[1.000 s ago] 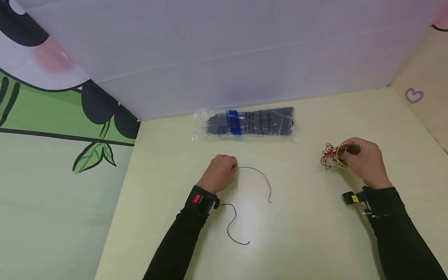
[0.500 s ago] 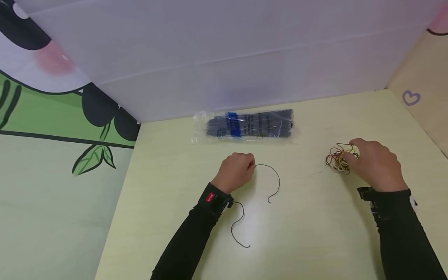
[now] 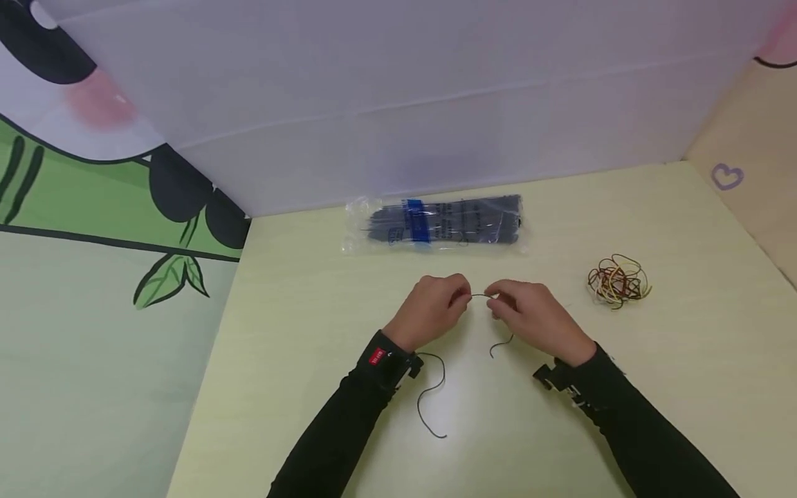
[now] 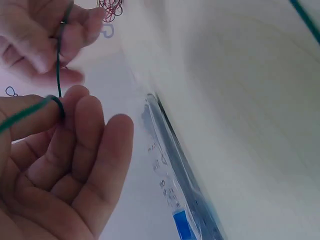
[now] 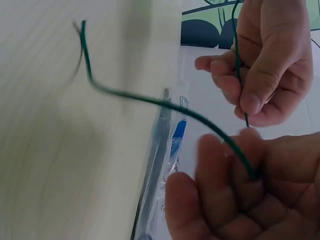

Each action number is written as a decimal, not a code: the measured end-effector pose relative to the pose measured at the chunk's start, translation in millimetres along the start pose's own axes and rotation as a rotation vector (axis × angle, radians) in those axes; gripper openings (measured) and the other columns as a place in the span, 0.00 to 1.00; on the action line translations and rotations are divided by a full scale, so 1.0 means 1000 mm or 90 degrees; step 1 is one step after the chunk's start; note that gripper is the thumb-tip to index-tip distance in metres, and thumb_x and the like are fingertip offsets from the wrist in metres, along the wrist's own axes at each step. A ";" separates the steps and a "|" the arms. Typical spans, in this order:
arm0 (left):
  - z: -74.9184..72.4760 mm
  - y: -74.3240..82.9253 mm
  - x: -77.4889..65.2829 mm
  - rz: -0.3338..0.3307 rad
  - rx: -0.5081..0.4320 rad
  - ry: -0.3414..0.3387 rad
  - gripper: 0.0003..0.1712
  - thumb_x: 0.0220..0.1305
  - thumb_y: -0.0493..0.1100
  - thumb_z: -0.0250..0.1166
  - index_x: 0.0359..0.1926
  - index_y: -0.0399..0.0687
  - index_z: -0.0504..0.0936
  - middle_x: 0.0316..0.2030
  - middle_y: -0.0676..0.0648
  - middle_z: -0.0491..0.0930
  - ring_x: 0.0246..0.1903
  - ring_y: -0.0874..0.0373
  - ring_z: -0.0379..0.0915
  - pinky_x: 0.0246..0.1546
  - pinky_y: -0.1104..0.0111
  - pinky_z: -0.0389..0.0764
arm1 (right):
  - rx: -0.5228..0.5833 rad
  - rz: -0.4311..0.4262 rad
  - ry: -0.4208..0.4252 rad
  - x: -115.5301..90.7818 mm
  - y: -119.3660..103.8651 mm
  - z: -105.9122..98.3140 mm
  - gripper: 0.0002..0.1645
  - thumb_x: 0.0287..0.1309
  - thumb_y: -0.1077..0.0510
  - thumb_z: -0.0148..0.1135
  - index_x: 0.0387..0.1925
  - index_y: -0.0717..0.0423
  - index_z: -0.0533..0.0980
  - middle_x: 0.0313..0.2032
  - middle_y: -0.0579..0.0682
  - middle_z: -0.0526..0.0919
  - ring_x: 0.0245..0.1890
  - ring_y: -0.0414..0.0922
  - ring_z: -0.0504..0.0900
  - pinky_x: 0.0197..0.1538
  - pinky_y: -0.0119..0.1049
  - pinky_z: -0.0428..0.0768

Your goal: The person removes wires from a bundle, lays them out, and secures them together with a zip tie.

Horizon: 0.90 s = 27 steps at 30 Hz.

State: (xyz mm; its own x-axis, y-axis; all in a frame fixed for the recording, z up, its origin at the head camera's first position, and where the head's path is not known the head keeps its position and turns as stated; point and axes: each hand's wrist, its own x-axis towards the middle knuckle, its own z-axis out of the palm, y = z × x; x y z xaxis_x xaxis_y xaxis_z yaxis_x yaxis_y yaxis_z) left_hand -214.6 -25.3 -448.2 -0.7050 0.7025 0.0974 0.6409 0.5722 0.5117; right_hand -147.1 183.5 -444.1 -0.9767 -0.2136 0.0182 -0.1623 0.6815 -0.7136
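A thin green wire (image 5: 150,100) runs between both hands near the middle of the table in the head view. My left hand (image 3: 428,312) pinches it between thumb and fingers, and one loose length (image 3: 421,408) of it curves down past the left wrist to the tabletop. Close by on the right, my right hand (image 3: 537,318) pinches the same wire, leaving a short gap between the two hands. From the right fingers (image 5: 250,185) a free end hangs out, slightly bent at its tip. The left wrist view shows both hands with the wire stretched from one to the other.
A tangle of red, yellow and brown wires (image 3: 616,282) lies to the right on the pale table (image 3: 299,387). Behind the hands is a clear plastic bag (image 3: 467,220) of long dark grey strips. A pale wall panel (image 3: 398,104) closes off the back.
My right hand has let go of the tangle of wires, moved left and taken the green wire. My left hand has shifted right with the wire. The tangle stays on the table.
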 end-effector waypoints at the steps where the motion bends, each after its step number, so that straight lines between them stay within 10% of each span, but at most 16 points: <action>1: -0.003 -0.001 -0.003 0.002 -0.002 -0.012 0.08 0.71 0.43 0.58 0.42 0.48 0.84 0.32 0.54 0.84 0.28 0.64 0.76 0.33 0.75 0.77 | 0.010 -0.003 -0.005 0.001 0.001 0.002 0.13 0.71 0.56 0.54 0.49 0.53 0.80 0.31 0.50 0.85 0.28 0.41 0.80 0.35 0.33 0.77; 8: -0.013 -0.021 -0.020 0.019 0.022 -0.067 0.11 0.70 0.38 0.59 0.46 0.46 0.87 0.39 0.48 0.87 0.40 0.59 0.82 0.46 0.68 0.81 | -0.044 -0.038 0.079 -0.017 0.031 -0.016 0.10 0.66 0.60 0.59 0.44 0.51 0.84 0.40 0.49 0.88 0.25 0.36 0.79 0.33 0.30 0.75; 27: -0.025 -0.093 -0.078 -0.008 0.401 0.120 0.06 0.58 0.37 0.70 0.34 0.54 0.90 0.29 0.51 0.85 0.31 0.52 0.79 0.31 0.60 0.79 | -0.157 0.024 0.167 -0.053 0.080 -0.037 0.05 0.58 0.62 0.67 0.34 0.54 0.87 0.32 0.52 0.89 0.23 0.31 0.74 0.25 0.28 0.69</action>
State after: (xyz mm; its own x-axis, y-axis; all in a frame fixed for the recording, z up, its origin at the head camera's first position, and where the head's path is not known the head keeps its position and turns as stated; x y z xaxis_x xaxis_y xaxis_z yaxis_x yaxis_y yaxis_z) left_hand -226.3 -143.7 -482.1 -0.7180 0.6408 0.2718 0.6473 0.7583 -0.0778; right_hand -113.3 275.8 -476.1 -0.9803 -0.0196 0.1966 -0.1225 0.8409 -0.5272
